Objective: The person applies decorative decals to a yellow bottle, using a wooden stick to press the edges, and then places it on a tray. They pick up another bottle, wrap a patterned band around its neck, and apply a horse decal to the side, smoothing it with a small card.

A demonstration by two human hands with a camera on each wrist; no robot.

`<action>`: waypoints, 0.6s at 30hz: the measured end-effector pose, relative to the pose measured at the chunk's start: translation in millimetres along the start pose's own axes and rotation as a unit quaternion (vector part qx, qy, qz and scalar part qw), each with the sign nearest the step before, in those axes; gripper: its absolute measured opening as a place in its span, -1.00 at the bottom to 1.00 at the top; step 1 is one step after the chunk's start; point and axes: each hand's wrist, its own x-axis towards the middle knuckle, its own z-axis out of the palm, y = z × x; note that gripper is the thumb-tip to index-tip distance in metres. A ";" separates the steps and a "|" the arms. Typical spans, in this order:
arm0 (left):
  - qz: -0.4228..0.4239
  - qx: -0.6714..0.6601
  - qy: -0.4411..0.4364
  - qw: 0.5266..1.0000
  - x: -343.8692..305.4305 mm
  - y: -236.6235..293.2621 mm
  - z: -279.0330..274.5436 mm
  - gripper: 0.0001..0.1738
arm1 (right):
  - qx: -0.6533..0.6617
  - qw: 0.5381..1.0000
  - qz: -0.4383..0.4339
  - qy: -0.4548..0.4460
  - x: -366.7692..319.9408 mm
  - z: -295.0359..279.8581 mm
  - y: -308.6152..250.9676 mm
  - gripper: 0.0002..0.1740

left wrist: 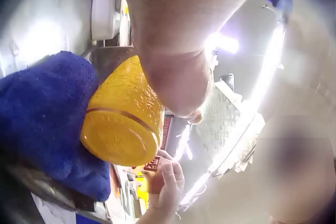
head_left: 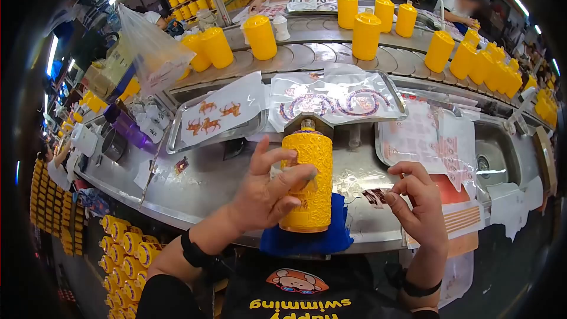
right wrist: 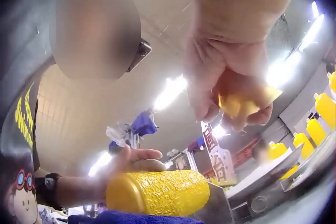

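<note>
A yellow embossed bottle [head_left: 307, 201] lies on its side over a folded blue towel [head_left: 339, 224], its neck pointing to a metal bracket [head_left: 322, 125]. My left hand [head_left: 266, 186] rests against its upper left side, index finger and thumb over the raised pattern, other fingers loosely bent. In the left wrist view the bottle's round base [left wrist: 121, 137] faces the camera. To the right of the bottle, my right hand [head_left: 416, 201] pinches a small decal [head_left: 375, 197] with dark red characters between thumb and fingers. Those characters also show on the decal [left wrist: 152, 163] in the left wrist view.
Beyond the bottle lie trays with decal sheets [head_left: 221, 112] and ring-patterned sheets [head_left: 348, 97]. More printed sheets [head_left: 413, 136] lie at right, beside a sink [head_left: 493, 159]. Yellow bottles [head_left: 366, 38] stand along the conveyor behind. A purple bottle [head_left: 127, 127] leans at left.
</note>
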 end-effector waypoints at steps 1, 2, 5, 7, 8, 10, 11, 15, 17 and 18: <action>0.000 0.017 0.001 1.000 0.3 -3.1 -0.4 -0.48 | 0.001 1.000 0.000 -0.002 -0.5 0.7 0.0 -0.88; 0.017 0.026 -0.004 1.000 -0.1 -1.0 0.3 -0.49 | 0.002 1.000 0.000 -0.003 -0.2 1.5 -0.1 -0.88; 0.055 0.051 -0.019 0.997 -8.5 10.2 2.1 -0.52 | -0.007 1.000 -0.009 -0.003 0.9 1.9 0.3 -0.88; 0.063 0.061 -0.031 0.996 -13.3 14.9 2.4 -0.53 | -0.011 1.000 -0.015 -0.001 1.6 0.4 -0.2 -0.87; 0.055 0.046 -0.024 0.997 -11.8 14.3 2.0 -0.53 | -0.011 1.000 -0.016 -0.001 1.9 0.2 -0.7 -0.87; 0.035 0.016 -0.008 0.999 -8.4 12.5 1.0 -0.53 | -0.006 1.000 -0.009 -0.003 3.7 0.6 -2.7 -0.87; 0.021 0.019 0.006 1.000 -6.1 9.0 0.9 -0.53 | -0.002 1.000 -0.002 -0.006 4.4 1.6 -4.2 -0.87; -0.003 0.037 0.022 0.999 -4.7 -6.9 1.9 -0.51 | -0.010 1.000 -0.013 -0.006 2.4 6.7 -2.4 -0.87; 0.021 0.035 0.012 0.999 -14.6 -0.2 5.4 -0.50 | -0.013 1.000 -0.013 -0.004 2.0 4.8 -0.5 -0.87; 0.020 0.015 0.000 1.000 -18.4 4.6 6.3 -0.51 | -0.014 1.000 -0.013 -0.004 2.7 4.5 -0.2 -0.87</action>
